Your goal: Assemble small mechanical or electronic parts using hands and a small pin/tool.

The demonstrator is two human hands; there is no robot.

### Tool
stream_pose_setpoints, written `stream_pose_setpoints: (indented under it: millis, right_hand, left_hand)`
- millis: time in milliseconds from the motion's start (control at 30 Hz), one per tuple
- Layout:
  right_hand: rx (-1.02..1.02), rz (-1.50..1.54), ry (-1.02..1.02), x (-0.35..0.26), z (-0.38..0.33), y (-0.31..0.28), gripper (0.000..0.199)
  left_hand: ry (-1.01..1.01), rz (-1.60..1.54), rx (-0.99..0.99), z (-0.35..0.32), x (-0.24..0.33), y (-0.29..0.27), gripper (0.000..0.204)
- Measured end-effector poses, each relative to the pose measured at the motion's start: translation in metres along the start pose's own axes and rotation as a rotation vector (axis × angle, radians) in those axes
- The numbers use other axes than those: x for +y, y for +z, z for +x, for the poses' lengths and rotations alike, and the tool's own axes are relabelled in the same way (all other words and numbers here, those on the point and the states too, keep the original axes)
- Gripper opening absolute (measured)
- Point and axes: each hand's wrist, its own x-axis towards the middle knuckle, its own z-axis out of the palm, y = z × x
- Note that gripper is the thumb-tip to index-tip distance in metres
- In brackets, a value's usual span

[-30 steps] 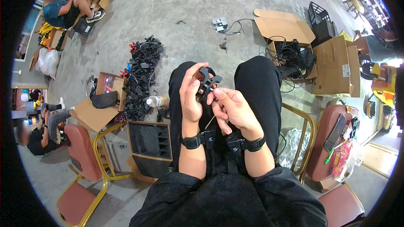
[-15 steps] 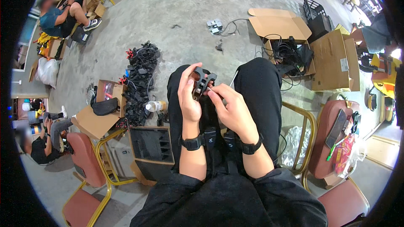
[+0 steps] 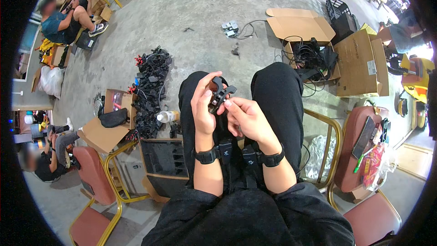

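My left hand (image 3: 203, 111) is wrapped round a small black plastic bracket (image 3: 225, 90) with a notched, forked top, held upright above my lap. Metal bits show at the bracket's middle. My right hand (image 3: 249, 117) is closed in a pinch, with thumb and forefinger against the bracket's lower right side. Whatever the right fingertips pinch is too small or hidden to make out. Each wrist wears a black strap with a small black module.
Tangled black devices with cables (image 3: 152, 91) lie left of my knees, beside a bottle (image 3: 168, 116) and a compartmented black box (image 3: 165, 159). An open carton of cables (image 3: 314, 61) stands right. Chairs (image 3: 364, 148) flank me. Two people sit at left.
My right hand has turned and its fingers have curled in more. The thin light rod that stuck out above it no longer shows. The bracket has tilted slightly in my left hand.
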Motion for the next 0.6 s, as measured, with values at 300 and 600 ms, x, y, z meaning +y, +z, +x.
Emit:
stream_pose_setpoints:
  millis: [300,600]
  right_hand:
    - [0.347,-0.719,-0.652,0.012,0.008,0.006,0.019]
    - [0.107,-0.352,-0.136,0.004,0.001,0.009,0.026]
  left_hand:
    - [0.048,-0.091,0.146,0.001,-0.005,-0.004,0.048]
    - [-0.048,-0.061,0.089,-0.002,0.006,0.000,0.050]
